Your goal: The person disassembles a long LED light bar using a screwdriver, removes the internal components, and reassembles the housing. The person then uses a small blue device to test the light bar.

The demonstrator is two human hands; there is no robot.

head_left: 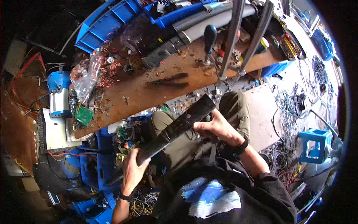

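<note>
A long, flat black casing (177,128) lies slantwise over my lap, held at both ends. My left hand (134,170) has its fingers closed round the near left end. Toward the upper right end my right hand (216,128) grips the edge, thumb on top, its other fingers partly hidden. A dark round spot shows on the casing's top face; the underside is out of sight. Just beyond the casing, dark-handled pliers (169,80) rest on the brown wooden bench (115,108), touched by neither hand.
A clamp-like tool with two long metal bars (233,37) stands at the bench's right. Blue crates (108,28) line the back. A green circuit board (84,115) and copper wire scraps (110,72) lie left. A blue stool (315,145) stands right, near tangled cables (294,100).
</note>
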